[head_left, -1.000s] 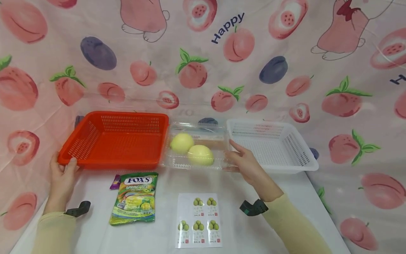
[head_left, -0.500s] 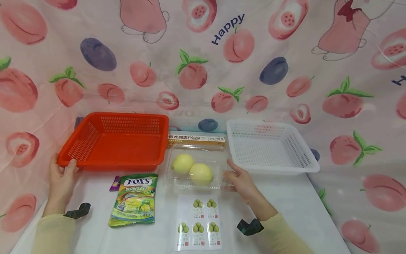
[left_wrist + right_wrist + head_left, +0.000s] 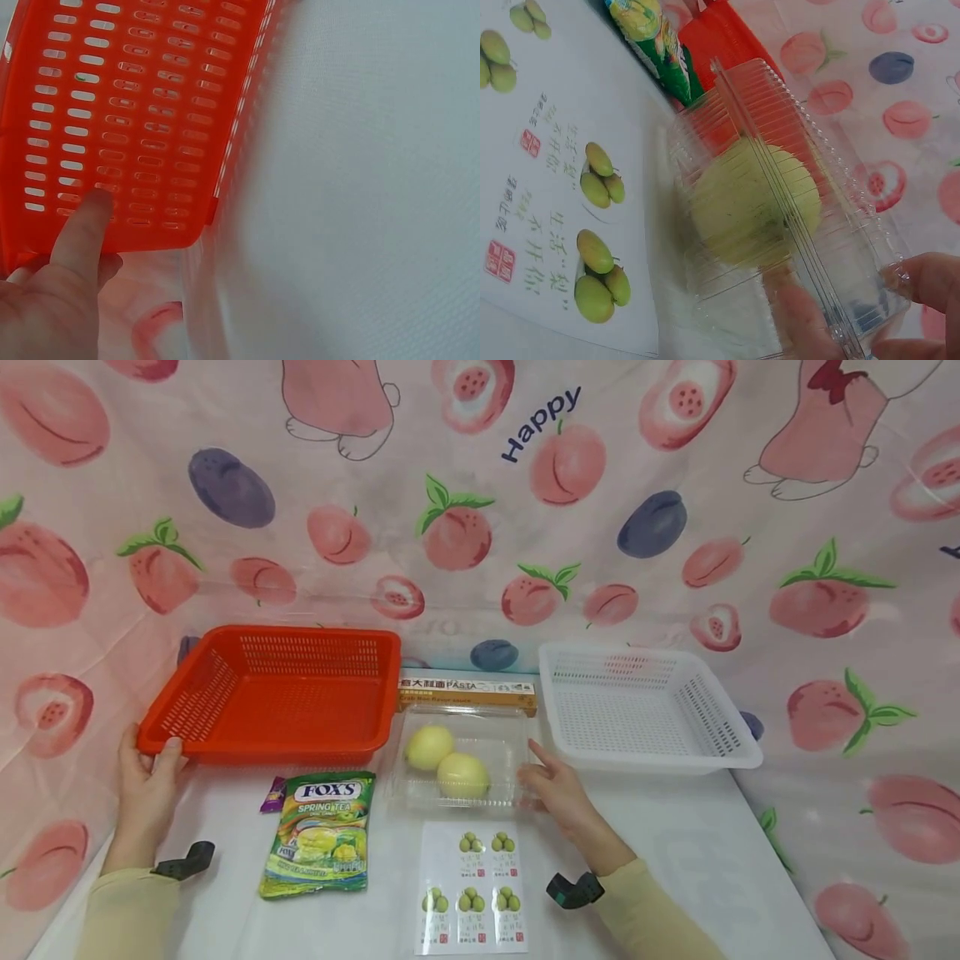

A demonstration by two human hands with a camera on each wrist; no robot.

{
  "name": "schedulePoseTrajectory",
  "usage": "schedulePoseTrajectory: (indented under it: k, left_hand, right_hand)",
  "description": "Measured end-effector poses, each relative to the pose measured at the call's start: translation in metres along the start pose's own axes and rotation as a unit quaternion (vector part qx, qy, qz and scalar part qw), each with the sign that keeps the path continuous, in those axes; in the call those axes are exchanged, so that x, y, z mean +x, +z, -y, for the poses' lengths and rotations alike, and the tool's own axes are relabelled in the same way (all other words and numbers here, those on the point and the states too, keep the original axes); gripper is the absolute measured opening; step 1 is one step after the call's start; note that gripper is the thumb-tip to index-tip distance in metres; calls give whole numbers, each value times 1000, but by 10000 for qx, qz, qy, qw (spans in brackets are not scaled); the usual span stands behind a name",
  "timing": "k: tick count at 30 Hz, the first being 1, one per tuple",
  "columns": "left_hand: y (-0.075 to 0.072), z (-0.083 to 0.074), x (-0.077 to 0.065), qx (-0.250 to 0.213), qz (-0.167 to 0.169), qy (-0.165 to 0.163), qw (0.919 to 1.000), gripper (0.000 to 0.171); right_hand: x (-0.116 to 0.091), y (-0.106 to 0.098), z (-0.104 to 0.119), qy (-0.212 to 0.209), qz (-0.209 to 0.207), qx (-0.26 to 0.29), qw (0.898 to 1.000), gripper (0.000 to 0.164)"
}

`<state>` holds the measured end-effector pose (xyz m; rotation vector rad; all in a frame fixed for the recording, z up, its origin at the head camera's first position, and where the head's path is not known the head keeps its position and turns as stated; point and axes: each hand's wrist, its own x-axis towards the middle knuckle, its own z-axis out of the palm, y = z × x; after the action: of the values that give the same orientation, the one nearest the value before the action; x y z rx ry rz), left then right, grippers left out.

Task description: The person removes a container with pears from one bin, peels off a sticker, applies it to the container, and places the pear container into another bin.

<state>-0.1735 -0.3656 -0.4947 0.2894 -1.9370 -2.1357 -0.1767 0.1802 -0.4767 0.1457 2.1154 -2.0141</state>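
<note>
My left hand grips the front left corner of the red plastic basket, thumb near the rim. In the left wrist view a finger lies against the basket's slotted wall. My right hand holds the right side of a clear plastic clamshell box, closed over two round yellow-green fruits. The right wrist view shows fingers at the box's edge and one fruit through the ribbed plastic. Just in front of the box lies a sheet of pear stickers.
Behind the clear box lies a pasta box. A white plastic basket stands on the right. A green candy bag and a small purple packet lie before the red basket. A fruit-print cloth hangs behind.
The clear box with its fruits has come down toward me in my right hand, uncovering the pasta box, then shifted slightly left. My left hand stays at the red basket.
</note>
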Motion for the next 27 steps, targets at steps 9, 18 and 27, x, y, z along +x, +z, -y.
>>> schedulePoseTrajectory:
  k: [9, 18, 27]
  left_hand:
    - [1, -4, -2, 607, -40, -66, 9981, 80]
    - [17, -21, -26, 2476, -1237, -118, 9609, 84]
    - [96, -61, -85, 2227, -805, 1514, 9597, 56]
  right_hand:
    - [10, 0, -6, 68, 45, 50, 10000, 67]
    - [5, 4, -8, -139, 140, -953, 9953, 72]
    - [-26, 1, 2, -1065, -323, -2743, 9552, 80]
